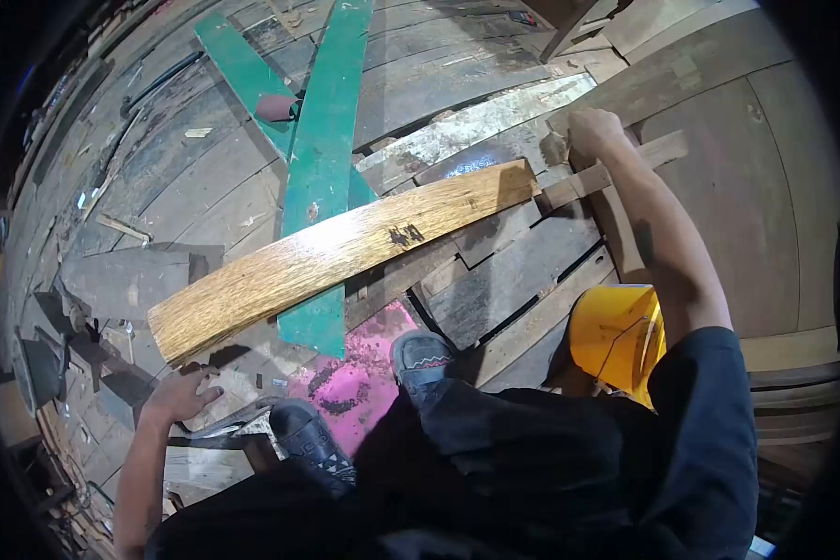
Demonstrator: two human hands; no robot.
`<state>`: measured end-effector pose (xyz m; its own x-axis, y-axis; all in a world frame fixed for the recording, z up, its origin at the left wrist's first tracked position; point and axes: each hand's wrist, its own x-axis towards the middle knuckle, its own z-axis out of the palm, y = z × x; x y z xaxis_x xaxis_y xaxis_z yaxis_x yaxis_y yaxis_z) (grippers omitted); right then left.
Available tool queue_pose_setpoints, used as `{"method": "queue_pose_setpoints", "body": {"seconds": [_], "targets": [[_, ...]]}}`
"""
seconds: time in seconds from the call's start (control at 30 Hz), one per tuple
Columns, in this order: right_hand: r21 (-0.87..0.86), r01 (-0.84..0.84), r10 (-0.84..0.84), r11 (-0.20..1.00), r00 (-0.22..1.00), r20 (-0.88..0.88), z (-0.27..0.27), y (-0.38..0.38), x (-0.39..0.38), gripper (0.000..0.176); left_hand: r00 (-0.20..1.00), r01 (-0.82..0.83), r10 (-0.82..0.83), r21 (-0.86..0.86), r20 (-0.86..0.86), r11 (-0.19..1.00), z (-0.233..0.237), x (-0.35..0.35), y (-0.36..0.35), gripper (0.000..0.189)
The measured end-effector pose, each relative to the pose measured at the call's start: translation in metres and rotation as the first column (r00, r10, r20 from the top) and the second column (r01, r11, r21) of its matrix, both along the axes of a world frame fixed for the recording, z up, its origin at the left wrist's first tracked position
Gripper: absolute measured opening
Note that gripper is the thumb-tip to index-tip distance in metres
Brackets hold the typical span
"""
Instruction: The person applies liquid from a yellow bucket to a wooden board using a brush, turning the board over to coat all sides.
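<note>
Evidently, in the head view the left hand (pixel 182 394) is wide, fingers apart, just beside the near-left end of the plank (pixel 341 252). The right hand (pixel 595 133) is curled closed near the plank's far end; whether it grips anything, I cannot tell. The plank lies across the green boards (pixel 331 112), with dark marks (pixel 406 235) too unclear to read. A yellow bucket (pixel 614 338) sits near the right forearm, and the sandals' (pixel 422 357) pale patterning shows no readable lettering

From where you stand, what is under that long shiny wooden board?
A green plank passes beneath the shiny board, coming out on both sides. Whatever else lies directly under the board is covered, so I can't tell.
</note>
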<state>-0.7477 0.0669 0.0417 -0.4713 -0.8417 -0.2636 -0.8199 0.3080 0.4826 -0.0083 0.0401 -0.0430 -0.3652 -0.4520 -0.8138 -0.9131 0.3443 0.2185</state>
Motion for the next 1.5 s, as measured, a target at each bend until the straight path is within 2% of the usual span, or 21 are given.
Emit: {"method": "queue_pose_setpoints", "body": {"seconds": [0.17, 0.23, 0.33, 0.43, 0.5, 0.53, 0.57, 0.6, 0.63, 0.67, 0.73, 0.77, 0.8, 0.83, 0.9, 1.13, 1.2, 1.3, 1.37, 1.43, 1.5], "targets": [[0.162, -0.073, 0.058, 0.984, 0.994, 0.093, -0.028, -0.016, 0.017, 0.028, 1.0, -0.004, 0.004, 0.003, 0.005, 1.0, 0.005, -0.002, 0.002, 0.054], [0.15, -0.09, 0.071, 0.985, 0.989, 0.13, -0.023, -0.02, 0.031, 0.028, 1.0, -0.014, 0.014, 0.007, 0.018, 1.0, 0.006, -0.002, 0.002, 0.055], [0.064, -0.281, 0.257, 0.958, 0.933, 0.251, -0.03, -0.031, 0.035, 0.032, 1.0, -0.016, 0.016, 0.005, 0.025, 1.0, 0.004, 0.002, 0.002, 0.057], [0.08, -0.296, 0.257, 0.952, 0.911, 0.323, -0.021, -0.04, 0.06, 0.035, 1.0, 0.013, -0.013, -0.021, -0.012, 1.0, 0.003, 0.005, -0.002, 0.06], [0.034, -0.366, 0.337, 0.93, 0.884, 0.323, -0.018, -0.042, 0.079, 0.038, 0.984, -0.085, 0.096, -0.075, 0.152, 0.994, 0.018, -0.004, -0.012, 0.061], [0.016, -0.372, 0.341, 0.928, 0.867, 0.363, -0.014, -0.045, 0.089, 0.038, 0.991, -0.117, 0.126, -0.145, 0.053, 0.983, 0.023, -0.002, -0.015, 0.057], [-0.003, -0.378, 0.347, 0.926, 0.848, 0.4, -0.011, -0.049, 0.098, 0.039, 0.991, -0.117, 0.125, -0.146, 0.052, 0.982, 0.016, 0.011, -0.021, 0.057], [-0.034, -0.41, 0.378, 0.911, 0.802, 0.462, -0.011, -0.053, 0.102, 0.041, 0.972, -0.192, 0.164, -0.164, -0.171, 0.968, 0.006, 0.031, -0.032, 0.056], [-0.034, -0.41, 0.378, 0.912, 0.803, 0.461, -0.012, -0.056, 0.107, 0.041, 0.903, -0.27, 0.19, -0.163, -0.385, 0.949, -0.005, 0.051, -0.04, 0.054], [-0.076, -0.405, 0.384, 0.911, 0.768, 0.512, -0.01, -0.059, 0.113, 0.044, 0.902, -0.272, 0.192, -0.163, -0.386, 0.948, -0.004, 0.06, -0.047, 0.054], [-0.12, -0.401, 0.396, 0.908, 0.728, 0.56, 0.005, -0.061, 0.137, 0.048, 0.891, -0.422, 0.358, -0.223, -0.278, 0.879, 0.007, 0.067, -0.058, 0.054], [-0.134, -0.255, 0.277, 0.958, 0.691, 0.668, 0.02, -0.057, 0.152, 0.051, 0.89, -0.426, 0.361, -0.223, -0.278, 0.877, 0.011, 0.064, -0.059, 0.054], [-0.124, -0.1, 0.159, 0.987, 0.623, 0.766, 0.029, -0.055, 0.164, 0.054, 0.793, -0.526, 0.425, -0.138, -0.436, 0.839, 0.018, 0.054, -0.057, 0.055], [-0.124, -0.102, 0.161, 0.987, 0.624, 0.765, 0.024, -0.058, 0.168, 0.054, 0.664, -0.605, 0.48, -0.036, -0.573, 0.795, 0.023, 0.048, -0.056, 0.057], [-0.271, -0.028, 0.239, 0.962, 0.566, 0.789, 0.017, -0.062, 0.177, 0.062, 0.649, -0.584, 0.477, 0.013, -0.593, 0.812, 0.027, 0.044, -0.059, 0.058], [-0.339, -0.001, 0.296, 0.941, 0.491, 0.82, 0.002, -0.068, 0.186, 0.067, 0.753, -0.451, 0.352, -0.047, -0.557, 0.891, 0.05, 0.021, -0.051, 0.051], [-0.364, 0.001, 0.315, 0.931, 0.5, 0.807, -0.004, -0.064, 0.184, 0.066, 0.672, -0.505, 0.413, 0.027, -0.615, 0.863, 0.053, 0.016, -0.048, 0.046], [-0.411, -0.054, 0.375, 0.91, 0.533, 0.759, -0.002, -0.062, 0.181, 0.064, 0.641, -0.568, 0.462, 0.026, -0.613, 0.823, 0.048, 0.019, -0.048, 0.041], [-0.347, -0.046, 0.314, 0.937, 0.549, 0.775, 0.002, -0.063, 0.179, 0.063, 0.663, -0.536, 0.436, 0.021, -0.608, 0.844, 0.049, 0.018, -0.05, 0.041], [-0.356, -0.048, 0.324, 0.933, 0.543, 0.775, 0.004, -0.062, 0.18, 0.061, 0.685, -0.504, 0.411, 0.016, -0.601, 0.864, 0.049, 0.018, -0.05, 0.04], [-0.376, -0.009, 0.336, 0.926, 0.471, 0.815, 0.008, -0.062, 0.178, 0.058, 0.641, -0.541, 0.404, -0.01, -0.652, 0.841, 0.049, 0.014, -0.048, 0.041]]}}
